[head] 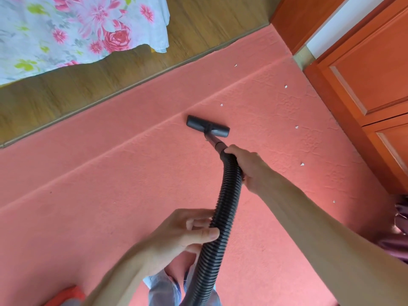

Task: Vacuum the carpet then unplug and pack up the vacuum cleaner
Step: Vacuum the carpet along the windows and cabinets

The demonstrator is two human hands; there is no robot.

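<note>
Both hands are wrapped round the black hose [223,217], well apart along it: my right hand [245,166] grips the top where it meets the tube, and my left hand [187,235] curls round it lower down. I see the nozzle [207,126] lying flat on the pink carpet [110,177] beside a crease (white scraps [285,86] are scattered to its right, toward the orange cabinet [364,74]).

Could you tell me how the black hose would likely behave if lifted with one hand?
Probably floppy: the hose bends between the right hand and the left hand. Its ribs likely give a sure grip, not a slippery one. Being a corrugated tube, it is probably light for its size.
</note>
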